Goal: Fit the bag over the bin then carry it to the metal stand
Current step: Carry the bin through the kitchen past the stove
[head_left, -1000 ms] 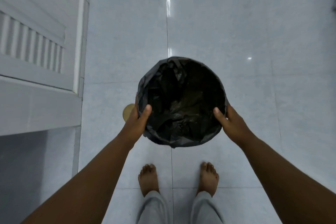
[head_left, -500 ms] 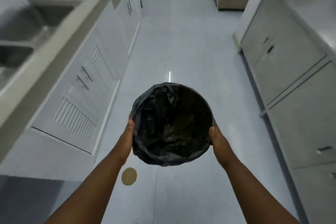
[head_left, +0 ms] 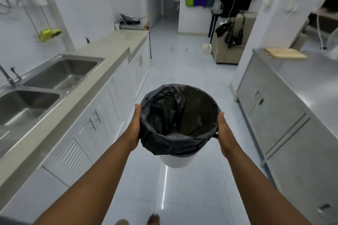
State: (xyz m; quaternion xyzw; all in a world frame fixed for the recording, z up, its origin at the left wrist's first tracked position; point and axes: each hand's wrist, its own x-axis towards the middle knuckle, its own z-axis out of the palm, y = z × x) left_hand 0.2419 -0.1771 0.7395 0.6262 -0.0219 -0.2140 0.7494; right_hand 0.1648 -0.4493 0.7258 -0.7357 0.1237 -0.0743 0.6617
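A white bin [head_left: 176, 161] is held up in the air in front of me, above the floor. A black bag [head_left: 175, 120] lines it and is folded down over its rim, hiding most of the wall. My left hand [head_left: 134, 124] presses against the left side of the bagged rim. My right hand [head_left: 222, 128] grips the right side. A metal cabinet stand [head_left: 279, 100] with a steel top runs along the right wall.
A counter [head_left: 117, 45] with a double steel sink [head_left: 45, 86] and white louvred cabinets lines the left. A wooden board [head_left: 285, 53] lies on the steel top. Glossy tiled floor [head_left: 182, 71] stretches ahead to a sofa [head_left: 230, 42]. My bare feet show at the bottom edge.
The bin has been lifted from the floor and is carried at waist height. My view has swung up from the floor to the kitchen aisle; the white bin base now shows.
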